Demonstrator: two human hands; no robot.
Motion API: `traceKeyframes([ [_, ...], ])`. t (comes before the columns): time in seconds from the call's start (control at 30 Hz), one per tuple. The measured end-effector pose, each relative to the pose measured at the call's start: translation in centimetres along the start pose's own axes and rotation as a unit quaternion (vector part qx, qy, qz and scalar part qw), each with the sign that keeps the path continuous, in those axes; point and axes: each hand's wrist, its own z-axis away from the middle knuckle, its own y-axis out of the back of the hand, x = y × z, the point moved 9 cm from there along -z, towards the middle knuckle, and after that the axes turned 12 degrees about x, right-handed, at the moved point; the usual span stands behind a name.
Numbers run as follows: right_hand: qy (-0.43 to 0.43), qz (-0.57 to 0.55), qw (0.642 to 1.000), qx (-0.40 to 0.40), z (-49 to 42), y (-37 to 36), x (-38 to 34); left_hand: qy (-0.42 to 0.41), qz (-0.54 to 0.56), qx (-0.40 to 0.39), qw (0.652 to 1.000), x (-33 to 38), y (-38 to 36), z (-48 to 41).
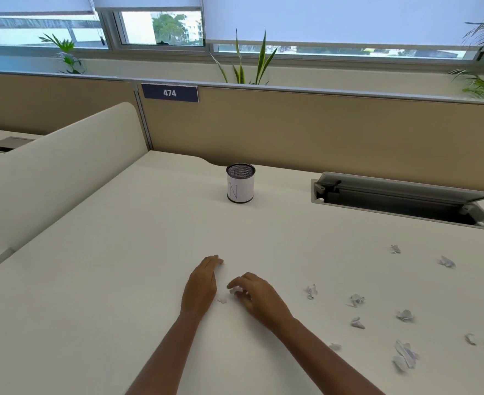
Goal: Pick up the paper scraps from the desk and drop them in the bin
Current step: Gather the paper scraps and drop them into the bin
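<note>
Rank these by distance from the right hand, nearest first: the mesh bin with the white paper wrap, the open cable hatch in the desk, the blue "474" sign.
From the right hand:
1. Mesh bin with the white paper wrap, straight ahead on the desk.
2. Open cable hatch, ahead and to the right.
3. Blue "474" sign, up on the partition.

I am looking at an open-plan office workstation. Ahead of my hands runs a tan fabric partition [306,129] carrying a navy number plate [169,93] reading 474. A hinged cable hatch [403,199] is set into the pale desk [92,280] to the right. Beyond the partition stand potted plants [246,64] under wide windows with roller blinds [334,18].
</note>
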Motion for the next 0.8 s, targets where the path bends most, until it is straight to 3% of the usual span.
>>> traceKeyframes([
  [0.17,0.004,0.037,0.999,-0.013,-0.2,-1.5,-0.7,0.004,0.002,0.0,1.0,-0.1,0.1,0.0],
  [0.33,0.04,0.1,0.991,-0.079,-0.1,-2.8,-1.7,0.007,0.009,0.001,1.0,0.0,0.3,0.0],
  [0.53,0.061,0.15,0.984,-0.069,-0.7,-2.6,-1.3,0.01,0.015,-0.01,1.0,0.1,0.2,0.0],
  [0.63,0.025,0.141,0.988,-0.053,-1.4,-1.9,-0.4,0.014,0.023,-0.007,1.0,0.1,0.2,-0.1],
  [0.8,-0.091,0.064,0.993,0.046,-3.4,1.7,2.0,0.127,0.141,0.05,0.98,1.0,0.6,-0.3],
])
